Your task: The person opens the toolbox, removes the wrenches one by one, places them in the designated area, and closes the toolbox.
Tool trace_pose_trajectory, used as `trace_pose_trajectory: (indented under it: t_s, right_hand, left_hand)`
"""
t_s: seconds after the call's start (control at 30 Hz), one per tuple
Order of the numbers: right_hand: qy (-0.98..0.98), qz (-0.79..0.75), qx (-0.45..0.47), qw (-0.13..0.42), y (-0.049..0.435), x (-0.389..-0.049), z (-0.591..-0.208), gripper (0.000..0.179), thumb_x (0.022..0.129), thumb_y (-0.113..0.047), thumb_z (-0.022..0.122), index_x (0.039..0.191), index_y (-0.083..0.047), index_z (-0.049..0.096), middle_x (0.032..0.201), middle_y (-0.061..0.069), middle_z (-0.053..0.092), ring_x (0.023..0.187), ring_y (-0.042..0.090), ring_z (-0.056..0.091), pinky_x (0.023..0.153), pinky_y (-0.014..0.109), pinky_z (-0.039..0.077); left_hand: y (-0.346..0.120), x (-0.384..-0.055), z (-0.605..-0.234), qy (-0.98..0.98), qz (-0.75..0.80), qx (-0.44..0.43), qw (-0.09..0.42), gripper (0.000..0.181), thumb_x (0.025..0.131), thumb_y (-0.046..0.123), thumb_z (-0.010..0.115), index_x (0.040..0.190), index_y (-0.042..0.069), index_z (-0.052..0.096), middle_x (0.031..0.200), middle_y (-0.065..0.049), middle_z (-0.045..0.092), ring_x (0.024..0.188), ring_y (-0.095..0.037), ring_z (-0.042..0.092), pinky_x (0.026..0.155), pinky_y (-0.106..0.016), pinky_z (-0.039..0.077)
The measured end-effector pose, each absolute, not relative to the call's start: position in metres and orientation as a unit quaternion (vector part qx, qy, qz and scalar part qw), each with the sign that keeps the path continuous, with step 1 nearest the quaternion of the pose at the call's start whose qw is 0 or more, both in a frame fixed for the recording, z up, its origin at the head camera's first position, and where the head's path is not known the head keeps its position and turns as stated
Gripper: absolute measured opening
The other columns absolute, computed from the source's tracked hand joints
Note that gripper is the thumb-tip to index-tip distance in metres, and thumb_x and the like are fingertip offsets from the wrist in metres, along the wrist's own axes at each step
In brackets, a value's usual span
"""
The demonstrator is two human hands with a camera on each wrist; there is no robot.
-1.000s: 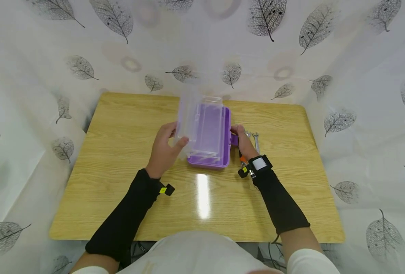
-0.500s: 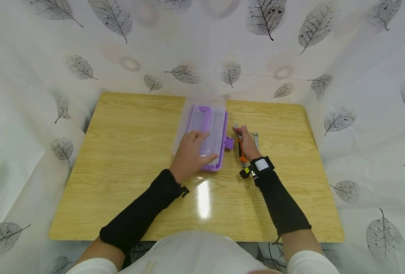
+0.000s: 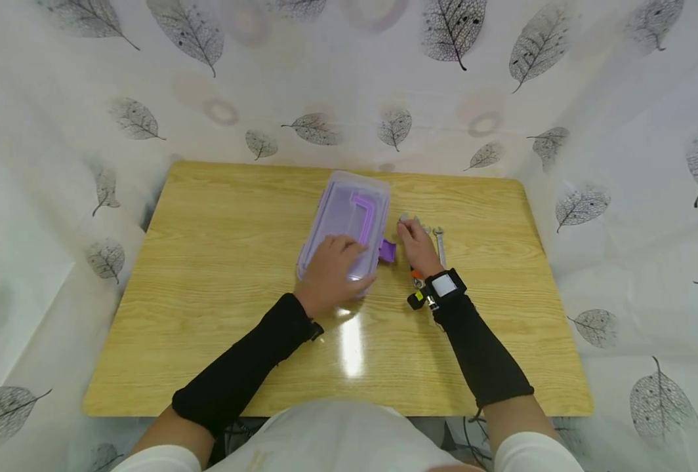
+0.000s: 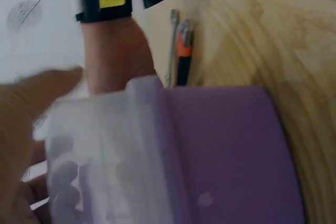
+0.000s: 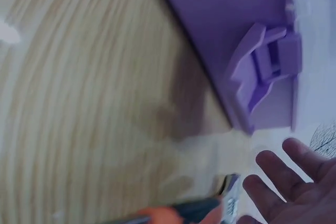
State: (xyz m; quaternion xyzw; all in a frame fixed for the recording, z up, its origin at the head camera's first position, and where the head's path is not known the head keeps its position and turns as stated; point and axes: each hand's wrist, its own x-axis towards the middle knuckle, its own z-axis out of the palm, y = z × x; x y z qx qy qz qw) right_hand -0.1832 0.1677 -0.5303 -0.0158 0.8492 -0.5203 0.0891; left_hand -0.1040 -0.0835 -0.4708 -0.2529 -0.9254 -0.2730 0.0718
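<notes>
A purple toolbox stands with its clear lid lying down over the purple base. On the lid's near part rests my left hand, fingers spread and thumb out toward the near right corner. The purple latch on the right side sticks outward, unfastened. My right hand is just right of that latch, above a tool with an orange-and-black handle. Its fingers are loosely bent and hold nothing, beside the tool's metal head.
A silver open-ended wrench lies right of my right hand. The wooden table runs back to a leaf-patterned curtain. Cables hang below the front edge.
The lid came down from its raised position onto the base. My left hand moved right onto it, and the box turned slightly, its near end swinging left. My right hand left the latch.
</notes>
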Motion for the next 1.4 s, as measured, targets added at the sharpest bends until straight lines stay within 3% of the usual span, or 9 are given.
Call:
trace_pose_trajectory:
  t_s: [0.23,0.33,0.43,0.6,0.8,0.97,1.13,1.23,1.4]
  right_hand:
    - [0.818,-0.565,-0.043,0.096,0.147,-0.184,-0.509,0.061,0.111,-0.041,0.044,0.154,0.001,0.041,0.153,0.023,0.046,0.144,0.038,0.042,0.121,0.052,0.032]
    - [0.801,-0.585,-0.056,0.113,0.14,-0.184,-0.505,0.059,0.111,-0.04,0.044,0.157,-0.003,0.04,0.158,0.02,0.043,0.148,0.037,0.038,0.124,0.051,0.027]
    - [0.798,-0.586,-0.052,0.129,0.137,-0.186,-0.506,0.057,0.11,-0.045,0.043,0.158,-0.013,0.043,0.162,0.011,0.041,0.151,0.032,0.034,0.125,0.052,0.023]
    - [0.811,-0.569,-0.068,0.121,0.142,-0.196,-0.51,0.061,0.111,-0.051,0.034,0.158,-0.013,0.042,0.163,0.01,0.039,0.152,0.032,0.033,0.126,0.053,0.021]
    - [0.813,-0.559,-0.102,0.125,0.146,-0.205,-0.516,0.062,0.112,-0.05,0.031,0.157,-0.008,0.043,0.161,0.014,0.041,0.152,0.032,0.032,0.127,0.049,0.021]
    - [0.878,-0.452,-0.143,0.062,0.149,-0.206,-0.514,0.064,0.112,-0.046,0.033,0.159,-0.003,0.038,0.162,0.02,0.038,0.152,0.038,0.029,0.127,0.054,0.017]
    - [0.95,-0.263,-0.162,-0.051,0.157,-0.203,-0.506,0.068,0.11,-0.05,0.034,0.161,-0.004,0.035,0.162,0.024,0.036,0.152,0.043,0.028,0.128,0.057,0.007]
    - [0.953,-0.262,-0.148,-0.033,0.16,-0.199,-0.506,0.07,0.111,-0.051,0.031,0.162,-0.003,0.032,0.164,0.026,0.032,0.152,0.044,0.026,0.128,0.056,0.008]
    - [0.958,-0.253,-0.132,-0.007,0.167,-0.195,-0.517,0.069,0.112,-0.046,0.034,0.161,0.001,0.029,0.163,0.03,0.029,0.151,0.048,0.026,0.126,0.059,0.014]
  left_hand:
    - [-0.152,-0.135,-0.481,-0.828,-0.558,-0.044,-0.039,0.067,0.103,0.044,0.061,0.157,0.01,0.04,0.155,-0.015,0.044,0.145,-0.034,0.039,0.121,-0.051,0.032]
    - [-0.167,-0.14,-0.501,-0.778,-0.616,-0.004,-0.128,0.072,0.106,0.047,0.056,0.165,0.019,0.027,0.165,-0.015,0.031,0.151,-0.036,0.032,0.124,-0.053,0.027]
    - [-0.166,-0.137,-0.516,-0.742,-0.648,-0.007,-0.173,0.068,0.108,0.044,0.054,0.166,0.025,0.025,0.165,-0.014,0.032,0.148,-0.036,0.038,0.12,-0.056,0.033]
    - [-0.147,-0.124,-0.523,-0.731,-0.667,-0.025,-0.139,0.067,0.107,0.04,0.057,0.166,0.029,0.026,0.157,-0.012,0.045,0.133,-0.033,0.053,0.11,-0.053,0.045]
    - [-0.128,-0.105,-0.522,-0.745,-0.656,0.0,-0.121,0.074,0.105,0.049,0.058,0.166,0.031,0.021,0.157,-0.012,0.042,0.136,-0.031,0.049,0.111,-0.051,0.044]
    - [-0.144,-0.113,-0.522,-0.791,-0.603,-0.017,-0.103,0.073,0.108,0.052,0.049,0.167,0.023,0.019,0.167,-0.012,0.03,0.152,-0.031,0.032,0.124,-0.051,0.028]
    - [-0.178,-0.131,-0.504,-0.923,-0.378,-0.072,0.02,0.08,0.106,0.058,0.045,0.167,0.013,0.019,0.167,-0.026,0.023,0.156,-0.044,0.015,0.126,-0.063,0.005]
    - [-0.197,-0.138,-0.497,-0.949,-0.299,-0.076,0.061,0.083,0.104,0.064,0.044,0.166,0.012,0.022,0.166,-0.032,0.021,0.156,-0.049,0.01,0.123,-0.069,-0.003]
    - [-0.219,-0.148,-0.5,-0.96,-0.27,-0.052,0.056,0.086,0.104,0.069,0.038,0.167,0.014,0.02,0.168,-0.031,0.012,0.157,-0.049,0.003,0.121,-0.068,-0.01]
